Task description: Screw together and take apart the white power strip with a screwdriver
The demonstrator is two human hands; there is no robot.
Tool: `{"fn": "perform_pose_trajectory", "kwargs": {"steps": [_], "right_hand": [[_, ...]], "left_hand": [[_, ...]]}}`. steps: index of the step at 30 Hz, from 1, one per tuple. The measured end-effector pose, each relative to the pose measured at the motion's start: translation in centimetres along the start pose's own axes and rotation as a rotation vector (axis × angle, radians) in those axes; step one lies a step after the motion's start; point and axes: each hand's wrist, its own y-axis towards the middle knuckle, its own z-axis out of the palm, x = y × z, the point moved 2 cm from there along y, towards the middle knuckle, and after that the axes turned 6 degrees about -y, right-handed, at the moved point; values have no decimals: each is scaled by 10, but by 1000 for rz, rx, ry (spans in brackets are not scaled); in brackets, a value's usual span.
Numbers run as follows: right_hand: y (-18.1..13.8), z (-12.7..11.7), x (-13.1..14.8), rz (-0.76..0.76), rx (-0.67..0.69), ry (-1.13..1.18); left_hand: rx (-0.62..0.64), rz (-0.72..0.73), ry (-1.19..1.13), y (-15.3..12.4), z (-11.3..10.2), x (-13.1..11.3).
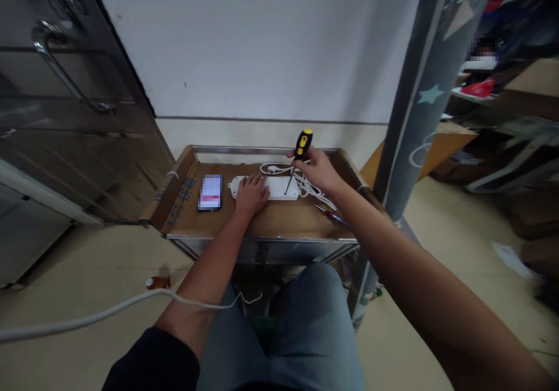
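A white power strip (276, 186) lies on the cardboard-covered small table (271, 219), its white cable (305, 182) coiled to the right. My left hand (251, 195) rests flat on the strip's left part, fingers spread. My right hand (318, 169) grips a screwdriver (299, 153) with a black and yellow handle. The tool stands nearly upright, with its tip down on the strip's right end.
A phone (210, 192) with a lit screen lies left of the strip. A second screwdriver (332, 215) lies by my right forearm. A grey pillar (414, 106) stands to the right, a metal cabinet (65, 100) to the left. A white cord (109, 309) crosses my lap.
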Motion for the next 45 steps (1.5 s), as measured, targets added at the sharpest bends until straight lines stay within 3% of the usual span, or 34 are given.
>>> {"fn": "perform_pose_trajectory", "kwargs": {"steps": [7,13,17,25,32,45], "right_hand": [[-1,9,2,116,74,-90],[-5,-7,11,69,55,-236],[-2,-17,11,121,72,-265],[-3,-17,17,208,152,-5],[-5,-12,23,306,132,218],[-4,-19,28,332,77,333]], "left_hand": [[2,-3,0,-1,-2,-1],[-8,2,1,-1,-2,-1],[-10,4,5,-1,1,0],[-18,4,6,-1,4,1],[-14,7,-8,-1,2,0],[-4,21,-37,1,0,0]]}}
